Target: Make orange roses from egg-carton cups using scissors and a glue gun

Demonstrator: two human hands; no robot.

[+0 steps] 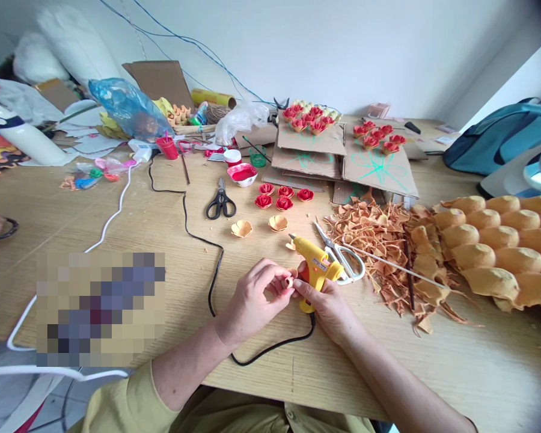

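Pale wood-grained tabletop (275, 385) filled the near part of my remote view, and across it I had the left hand (255, 291) pinching a small rolled piece (288, 282) between its fingertips. My right hand (336, 307) was closed around a yellow hot-glue gun (316, 257), its nozzle pointing up and away; I couldn't tell whether the right thumb touched the rolled piece just beside it. White-handled scissors (335, 246) lay beyond the gun, with orange pulp scraps (374, 234) and moulded egg trays (500, 234) to their right. Ahead sat two orange petal cups (242, 228), then five red paper roses (284, 203), with black-handled scissors (221, 192) on their left. Behind those I saw a bowl (249, 180) of red paint, then stacked cardboard (306, 161) bearing more roses (318, 125) before the white wall (324, 48).
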